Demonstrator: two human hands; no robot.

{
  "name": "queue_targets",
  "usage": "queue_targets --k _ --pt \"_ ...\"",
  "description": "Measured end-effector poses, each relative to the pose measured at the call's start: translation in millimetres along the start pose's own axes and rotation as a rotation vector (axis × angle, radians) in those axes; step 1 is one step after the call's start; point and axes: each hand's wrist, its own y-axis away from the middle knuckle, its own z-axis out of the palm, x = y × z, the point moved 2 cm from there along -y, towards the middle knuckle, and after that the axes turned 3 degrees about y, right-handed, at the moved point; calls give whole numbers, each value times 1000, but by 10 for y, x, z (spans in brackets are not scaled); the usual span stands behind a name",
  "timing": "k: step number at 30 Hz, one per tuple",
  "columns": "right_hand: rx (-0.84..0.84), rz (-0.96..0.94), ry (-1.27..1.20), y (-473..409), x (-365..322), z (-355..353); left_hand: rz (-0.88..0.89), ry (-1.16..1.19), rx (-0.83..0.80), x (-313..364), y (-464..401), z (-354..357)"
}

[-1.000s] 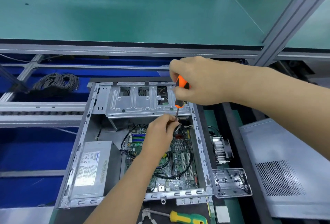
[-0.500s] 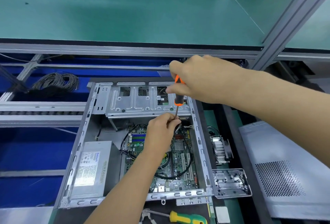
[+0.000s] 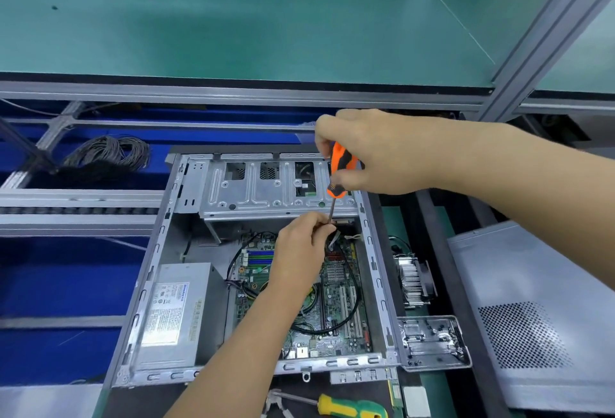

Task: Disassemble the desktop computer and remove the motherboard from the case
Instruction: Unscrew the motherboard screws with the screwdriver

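An open grey computer case [image 3: 156, 271] lies flat on the bench. Its green motherboard [image 3: 342, 297] sits on the case floor, right of the silver power supply [image 3: 173, 314]. A metal drive cage [image 3: 266, 194] spans the far end. My right hand [image 3: 376, 154] grips the orange-and-black screwdriver [image 3: 341, 169] upright above the cage's right end. The shaft runs down to my left hand [image 3: 301, 251], whose fingertips pinch it just above the board. The tip is hidden behind those fingers.
A heatsink with fan [image 3: 414, 278] and a metal bracket plate [image 3: 432, 342] lie right of the case. The perforated side panel [image 3: 532, 317] rests further right. A yellow-green screwdriver [image 3: 352, 407] and pliers [image 3: 278, 401] sit at the near edge. Coiled cables [image 3: 106, 154] lie far left.
My right hand has turned a little on the screwdriver handle, showing more of the orange grip. My left hand stays in place on the shaft.
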Motion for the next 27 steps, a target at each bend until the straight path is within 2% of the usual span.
queue_targets --k 4,9,12,14,18,20,25,27 --pt "61 133 233 -14 -46 15 -1 -17 2 -1 -23 11" --pt "2 -8 64 5 -41 -7 41 -10 -76 7 -6 25" --pt "74 82 222 16 -62 6 20 -11 -54 21 -48 14" --pt "108 75 276 14 -75 13 1 -10 -43 16 -72 7" --pt "-5 34 66 31 -67 -4 -26 -1 -55 1 -56 -5" --pt "-17 47 55 38 -56 7 13 2 -50 3 -43 -3" --pt "159 124 420 32 -57 0 14 -22 -38 29 -69 -8" --pt "171 123 384 35 -69 -7 -32 -24 -36 16 -98 -10"
